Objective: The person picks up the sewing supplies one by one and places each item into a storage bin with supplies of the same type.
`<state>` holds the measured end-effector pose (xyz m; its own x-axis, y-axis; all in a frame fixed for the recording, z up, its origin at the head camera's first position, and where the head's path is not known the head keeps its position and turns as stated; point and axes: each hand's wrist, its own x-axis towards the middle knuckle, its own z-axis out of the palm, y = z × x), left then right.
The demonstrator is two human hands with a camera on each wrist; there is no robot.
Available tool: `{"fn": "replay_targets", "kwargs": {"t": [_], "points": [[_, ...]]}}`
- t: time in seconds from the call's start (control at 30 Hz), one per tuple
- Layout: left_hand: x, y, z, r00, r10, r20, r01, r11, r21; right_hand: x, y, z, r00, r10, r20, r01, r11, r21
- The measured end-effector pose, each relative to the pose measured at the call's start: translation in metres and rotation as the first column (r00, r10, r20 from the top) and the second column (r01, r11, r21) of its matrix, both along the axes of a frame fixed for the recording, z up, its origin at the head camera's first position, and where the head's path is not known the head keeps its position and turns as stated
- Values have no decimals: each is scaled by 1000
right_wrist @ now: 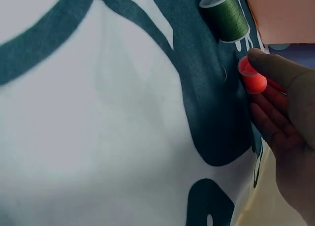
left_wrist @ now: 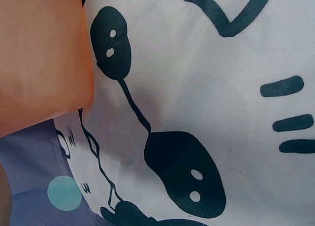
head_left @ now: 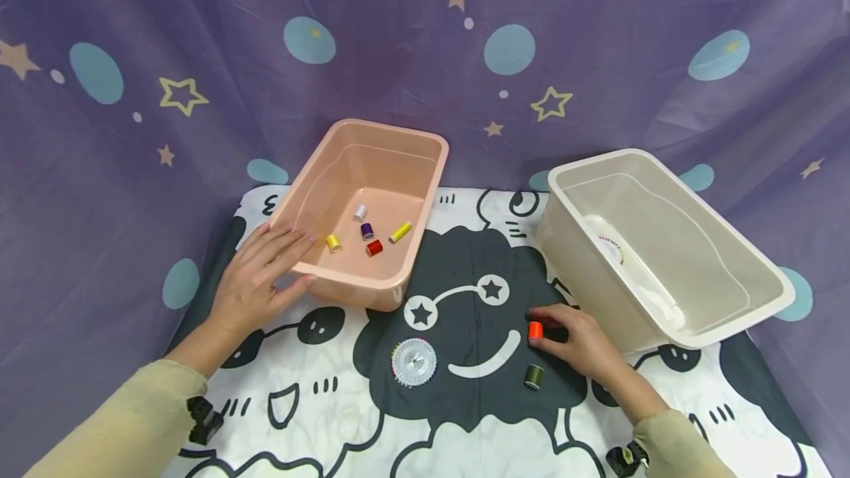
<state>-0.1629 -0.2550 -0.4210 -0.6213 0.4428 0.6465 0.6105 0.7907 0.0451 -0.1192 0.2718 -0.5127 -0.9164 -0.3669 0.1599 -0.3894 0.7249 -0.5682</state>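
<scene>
Right grip (head_left: 584,339) pinches small cylindrical orange thread spool (head_left: 535,330).

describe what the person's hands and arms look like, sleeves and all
The left sleeve and right sleeve are plain pale khaki. A small black device sits near the end of each sleeve. The left hand and right hand wear no gloves.

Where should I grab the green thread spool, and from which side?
Probably pinch the green thread spool around its wound middle, coming from above, thumb and finger on its left and right: it seems to lie on its side, one rim toward the person.
</scene>
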Motion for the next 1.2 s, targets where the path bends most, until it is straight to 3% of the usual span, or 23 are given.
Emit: {"fn": "replay_targets", "kwargs": {"t": [0.5,0.97,1.2], "points": [[0,0,1,1000,2,5,-2,1000,2,-3,-5,-1,1000,6,25,-4,998,-62],[0,0,-1,1000,1,0,-1,1000,0,-17,-30,23,999,17,52,-8,984,-177],[-1,-1,-1,1000,-18,-11,19,1000,12,-29,-45,33,998,47,35,-35,957,-287]]}}
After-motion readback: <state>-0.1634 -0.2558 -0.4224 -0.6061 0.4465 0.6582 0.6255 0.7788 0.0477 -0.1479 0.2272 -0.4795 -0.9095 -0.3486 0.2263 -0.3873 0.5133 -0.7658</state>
